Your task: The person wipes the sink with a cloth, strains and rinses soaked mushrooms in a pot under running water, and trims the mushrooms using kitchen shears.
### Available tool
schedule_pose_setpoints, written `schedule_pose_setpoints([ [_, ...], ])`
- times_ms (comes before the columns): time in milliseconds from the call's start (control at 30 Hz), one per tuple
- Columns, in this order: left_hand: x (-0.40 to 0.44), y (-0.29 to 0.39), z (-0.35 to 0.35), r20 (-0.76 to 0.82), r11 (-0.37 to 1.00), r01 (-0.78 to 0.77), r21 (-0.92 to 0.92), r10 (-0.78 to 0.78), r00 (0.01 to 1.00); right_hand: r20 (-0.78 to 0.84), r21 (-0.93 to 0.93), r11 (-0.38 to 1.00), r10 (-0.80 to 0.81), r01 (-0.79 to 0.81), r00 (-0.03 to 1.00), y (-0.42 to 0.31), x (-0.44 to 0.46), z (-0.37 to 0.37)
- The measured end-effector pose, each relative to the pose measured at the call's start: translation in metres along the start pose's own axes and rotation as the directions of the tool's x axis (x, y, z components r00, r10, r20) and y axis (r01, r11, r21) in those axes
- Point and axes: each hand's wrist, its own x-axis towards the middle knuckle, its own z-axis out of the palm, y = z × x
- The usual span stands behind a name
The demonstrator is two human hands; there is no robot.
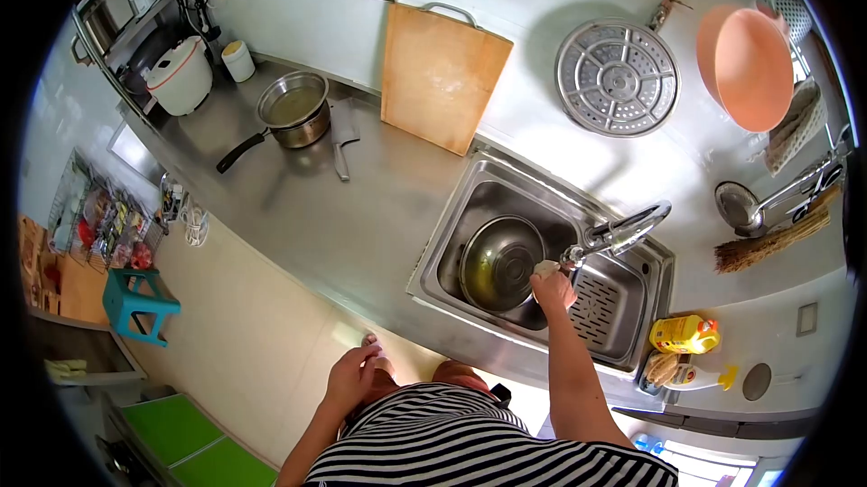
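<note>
My right hand [554,290] is over the sink [470,182], just under the spout of the chrome faucet [623,232]. Its fingers are closed around a small pale piece that I cannot make out. Below and left of that hand, a round metal bowl [492,261] sits in the larger basin with some yellowish liquid or shine inside. A slotted drain tray [596,313] lies in the smaller basin. Down by my thigh hangs my left hand [348,383], its fingers loosely bent and a little apart, with nothing seen in them.
On the steel counter [298,216] stand a long-handled pot [298,126] and a cleaver [341,135]. A wooden cutting board [442,76] leans on the wall. Right of the sink are a yellow detergent bottle [684,334] and a spray bottle [700,377]. A teal stool [140,306] is on the floor.
</note>
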Motion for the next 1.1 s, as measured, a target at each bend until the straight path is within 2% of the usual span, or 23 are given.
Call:
schedule_pose_setpoints([
  [133,0.011,-0.009,-0.017,-0.005,0.998,-0.012,-0.056,0.012,1.000,-0.026,-0.013,0.999,-0.052,0.052,0.998,-0.009,-0.006,0.005],
  [200,0.018,-0.017,-0.023,-0.007,0.999,-0.019,-0.051,0.018,1.000,-0.138,-0.131,0.978,-0.180,0.162,0.974,-0.016,-0.012,0.004],
  [233,0.020,-0.019,-0.026,-0.004,0.998,-0.022,-0.054,0.022,1.000,-0.141,-0.132,0.979,-0.176,0.157,0.974,-0.020,-0.015,0.004],
  [300,0.024,-0.022,-0.031,0.013,0.998,-0.051,-0.043,0.052,0.999,-0.220,-0.203,0.919,-0.379,0.338,0.899,-0.028,-0.020,0.006],
  [433,0.028,-0.026,-0.038,0.022,0.995,-0.085,-0.043,0.086,0.996,-0.301,-0.247,0.870,-0.487,0.426,0.820,-0.052,-0.040,-0.002],
  [667,0.024,-0.031,-0.046,0.013,0.994,-0.100,-0.050,0.101,0.995,-0.262,-0.327,0.840,-0.521,0.433,0.812,-0.064,-0.046,-0.008],
  [833,0.017,-0.035,-0.055,-0.004,0.994,-0.091,-0.066,0.091,0.996,-0.207,-0.397,0.734,-0.656,0.551,0.725,-0.066,-0.063,-0.015],
  [1100,0.007,-0.039,-0.063,-0.007,0.993,-0.095,-0.064,0.095,0.995,-0.087,-0.519,0.564,-0.782,0.642,0.617,-0.054,-0.093,-0.010],
])
